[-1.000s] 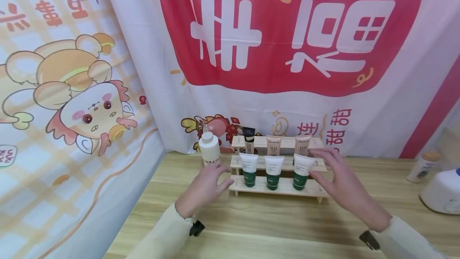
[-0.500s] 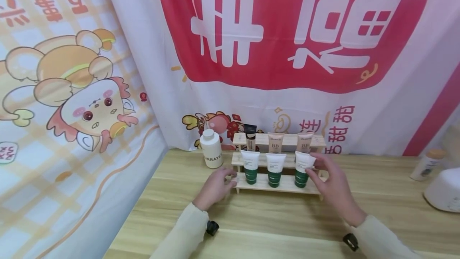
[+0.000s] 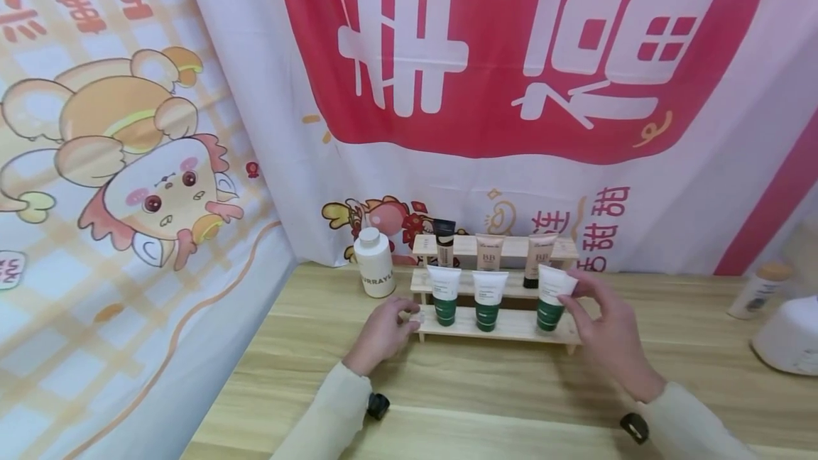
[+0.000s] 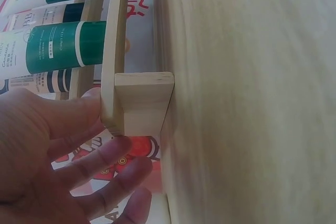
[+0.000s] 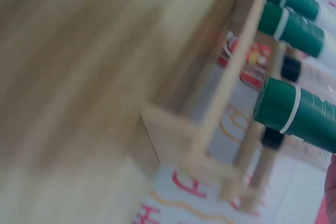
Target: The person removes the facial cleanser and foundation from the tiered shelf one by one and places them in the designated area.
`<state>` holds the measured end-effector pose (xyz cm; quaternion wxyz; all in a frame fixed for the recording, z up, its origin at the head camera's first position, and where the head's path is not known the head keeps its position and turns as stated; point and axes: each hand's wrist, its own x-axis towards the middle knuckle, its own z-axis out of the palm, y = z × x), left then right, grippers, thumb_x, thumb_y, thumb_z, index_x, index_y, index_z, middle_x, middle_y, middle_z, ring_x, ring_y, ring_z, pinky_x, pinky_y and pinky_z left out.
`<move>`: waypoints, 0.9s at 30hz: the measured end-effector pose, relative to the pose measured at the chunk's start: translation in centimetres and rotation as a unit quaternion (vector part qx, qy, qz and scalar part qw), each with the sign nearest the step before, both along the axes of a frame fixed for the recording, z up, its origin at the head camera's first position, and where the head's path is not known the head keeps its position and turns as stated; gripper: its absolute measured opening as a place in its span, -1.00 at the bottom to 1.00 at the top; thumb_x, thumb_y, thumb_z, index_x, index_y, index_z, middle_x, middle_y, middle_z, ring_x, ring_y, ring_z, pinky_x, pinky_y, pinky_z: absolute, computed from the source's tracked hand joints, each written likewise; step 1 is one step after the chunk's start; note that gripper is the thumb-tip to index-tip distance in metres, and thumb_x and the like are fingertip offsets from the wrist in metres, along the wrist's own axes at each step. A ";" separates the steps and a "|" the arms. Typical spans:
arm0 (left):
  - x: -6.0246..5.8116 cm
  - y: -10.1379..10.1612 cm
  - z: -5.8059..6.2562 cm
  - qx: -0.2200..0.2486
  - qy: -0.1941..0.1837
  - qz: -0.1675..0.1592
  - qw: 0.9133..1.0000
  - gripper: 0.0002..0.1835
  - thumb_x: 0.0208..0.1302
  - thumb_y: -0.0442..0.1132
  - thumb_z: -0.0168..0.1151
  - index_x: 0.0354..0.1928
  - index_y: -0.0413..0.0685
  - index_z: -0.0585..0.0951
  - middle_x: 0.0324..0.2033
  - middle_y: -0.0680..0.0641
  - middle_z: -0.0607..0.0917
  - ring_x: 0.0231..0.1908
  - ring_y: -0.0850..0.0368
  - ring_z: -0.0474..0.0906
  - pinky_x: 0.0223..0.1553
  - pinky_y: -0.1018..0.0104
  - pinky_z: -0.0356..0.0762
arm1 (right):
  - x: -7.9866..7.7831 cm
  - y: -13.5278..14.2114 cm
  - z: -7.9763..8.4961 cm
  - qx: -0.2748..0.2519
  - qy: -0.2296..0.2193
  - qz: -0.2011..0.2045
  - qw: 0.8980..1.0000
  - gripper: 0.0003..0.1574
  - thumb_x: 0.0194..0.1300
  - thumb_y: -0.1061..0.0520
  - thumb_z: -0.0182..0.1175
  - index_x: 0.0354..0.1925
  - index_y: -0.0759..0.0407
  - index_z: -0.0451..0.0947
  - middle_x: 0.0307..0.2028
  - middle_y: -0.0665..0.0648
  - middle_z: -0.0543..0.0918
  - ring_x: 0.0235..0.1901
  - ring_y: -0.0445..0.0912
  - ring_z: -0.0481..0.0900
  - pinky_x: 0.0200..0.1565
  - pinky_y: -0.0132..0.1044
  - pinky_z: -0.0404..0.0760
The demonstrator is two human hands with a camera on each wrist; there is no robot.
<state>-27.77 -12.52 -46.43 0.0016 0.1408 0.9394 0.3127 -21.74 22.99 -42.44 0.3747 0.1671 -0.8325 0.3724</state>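
Observation:
A three-step wooden display rack stands on the table. My left hand is at the left end of its lowest step, where the left wrist view shows the thumb and index finger pinching the step's end. With my right hand I pinch the top of the rightmost white and green squeeze tube. That tube leans to the right, and in the right wrist view its green cap shows apart from the step. Two matching tubes, one at left and one in the middle, stand upright on the lowest step.
Behind, the rack bears two beige BB cream tubes and a black-topped tube. A white bottle stands left of the rack. Farther right are a beige-capped bottle and a large white container. Printed cloth hangs behind.
My left hand has come to the rack's left end and gripped it. My right hand has taken hold of the rightmost tube and shifted it to the right, tilting it.

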 end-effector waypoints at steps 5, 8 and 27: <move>0.0 -0.1 0.0 0.003 0.004 0.002 1.000 -0.71 0.21 -0.20 0.30 -0.01 0.04 0.61 -0.08 0.06 0.55 -0.21 0.14 0.50 -0.19 0.25 0.51 | 0.0 3.2 1.3 -0.004 0.020 -0.031 0.999 -0.29 -0.02 0.46 0.36 0.14 0.22 0.44 -0.31 0.14 0.63 -0.31 -0.37 0.46 -0.26 -0.63 0.42; 0.1 -0.1 0.1 0.004 0.001 0.004 1.000 -0.73 0.21 -0.20 0.30 -0.03 0.03 0.61 -0.08 0.06 0.55 -0.23 0.17 0.49 -0.19 0.25 0.50 | -0.1 5.4 2.0 -0.007 -0.007 -0.062 0.998 -0.31 0.06 0.44 0.32 0.17 0.22 0.39 -0.27 0.22 0.62 -0.38 -0.42 0.40 -0.43 -0.61 0.38; 0.5 0.5 0.7 0.003 -0.001 0.019 1.000 -0.76 0.22 -0.24 0.29 -0.05 0.00 0.61 -0.07 0.03 0.56 -0.10 0.06 0.50 -0.04 0.13 0.48 | -6.5 10.3 -0.9 0.043 -0.279 -0.056 0.958 -0.34 0.28 0.24 0.20 0.27 0.24 0.19 -0.12 0.43 0.53 -0.17 0.26 0.53 -0.30 0.09 0.57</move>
